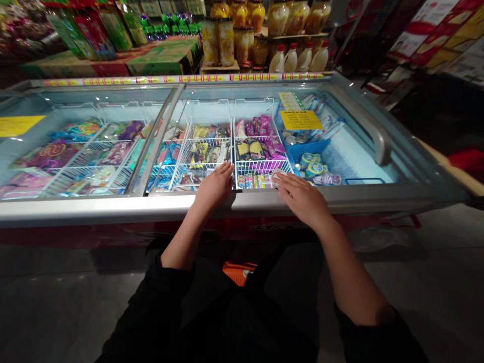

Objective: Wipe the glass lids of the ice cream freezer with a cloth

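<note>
A chest freezer [181, 203] with sliding glass lids spans the view in front of me. My left hand [215, 185] rests at its front rim, fingers stretched forward over the glass and holding nothing visible. To the right, my right hand [304, 197] is over the same rim, with its fingers on a small white cloth [278, 175], perhaps a tissue, pressed against the glass. Beneath the lid, white wire baskets [260, 165] hold packaged ices in purple, yellow and brown wrappers. Blue tubs and cups [312, 165] lie at the right end.
A yellow sign [300, 120] lies on the glass, and a grey lid handle [363, 123] curves at the right. Behind the freezer stand jars of fruit [226, 43], white bottles with red caps [290, 58] and cartons [162, 55] bearing drinks. An orange object [239, 272] shows below me.
</note>
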Action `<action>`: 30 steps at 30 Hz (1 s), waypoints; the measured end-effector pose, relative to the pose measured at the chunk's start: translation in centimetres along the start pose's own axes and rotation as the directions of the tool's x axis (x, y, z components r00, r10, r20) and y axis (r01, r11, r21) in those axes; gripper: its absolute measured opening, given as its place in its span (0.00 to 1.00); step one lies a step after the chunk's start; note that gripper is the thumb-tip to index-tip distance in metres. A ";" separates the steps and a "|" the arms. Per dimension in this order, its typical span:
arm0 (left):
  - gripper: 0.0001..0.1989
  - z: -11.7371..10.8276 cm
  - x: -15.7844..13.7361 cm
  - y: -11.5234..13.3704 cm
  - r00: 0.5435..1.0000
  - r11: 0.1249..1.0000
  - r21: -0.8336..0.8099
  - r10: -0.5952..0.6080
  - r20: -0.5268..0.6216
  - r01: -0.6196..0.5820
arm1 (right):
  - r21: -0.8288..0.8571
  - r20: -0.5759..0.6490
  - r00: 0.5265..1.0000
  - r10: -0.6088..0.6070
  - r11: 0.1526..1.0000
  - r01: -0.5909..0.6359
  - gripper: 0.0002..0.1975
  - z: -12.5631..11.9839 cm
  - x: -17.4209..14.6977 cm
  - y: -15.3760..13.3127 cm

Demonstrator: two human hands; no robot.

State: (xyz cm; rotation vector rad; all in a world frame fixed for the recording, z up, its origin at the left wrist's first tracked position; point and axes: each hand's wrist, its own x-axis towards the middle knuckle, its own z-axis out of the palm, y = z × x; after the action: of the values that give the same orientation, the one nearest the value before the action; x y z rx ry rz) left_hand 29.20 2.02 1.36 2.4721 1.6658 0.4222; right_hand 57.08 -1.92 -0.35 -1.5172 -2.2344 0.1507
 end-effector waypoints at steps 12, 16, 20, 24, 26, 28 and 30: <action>0.25 -0.1 0.0 -0.3 1.000 1.000 -0.004 0.006 0.026 -0.005 | 0.139 0.304 0.924 -0.231 0.971 0.197 0.26 0.8 4.6 2.3; 0.25 -0.1 0.2 -0.3 0.999 1.000 0.007 0.021 0.041 -0.021 | 0.122 0.354 0.915 -0.192 0.980 0.159 0.27 0.5 5.8 3.3; 0.25 0.2 1.5 0.5 0.998 0.997 0.058 0.044 0.035 -0.046 | 0.008 0.319 0.943 -0.093 0.995 0.095 0.29 1.7 8.0 2.1; 0.26 0.4 3.7 1.5 0.994 0.991 0.090 0.094 0.062 -0.100 | -0.002 0.393 0.910 -0.134 0.989 0.147 0.30 2.0 8.5 0.8; 0.26 0.3 4.8 1.8 0.994 0.990 0.105 0.091 0.063 -0.098 | 0.030 0.434 0.885 -0.170 0.984 0.174 0.30 1.4 8.1 1.1; 0.26 0.1 5.9 1.7 0.995 0.989 0.119 0.082 0.058 -0.088 | 0.049 0.457 0.871 -0.180 0.983 0.178 0.30 0.8 8.0 1.8; 0.26 0.0 7.2 1.7 0.996 0.988 0.131 0.078 0.054 -0.084 | 0.026 0.453 0.880 -0.140 0.989 0.144 0.30 0.6 8.4 2.5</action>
State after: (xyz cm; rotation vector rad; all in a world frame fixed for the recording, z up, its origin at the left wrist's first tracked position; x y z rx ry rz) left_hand 33.20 8.07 2.96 2.6299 1.6296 0.2657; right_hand 56.40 6.80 0.76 -1.4245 -2.7015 0.4990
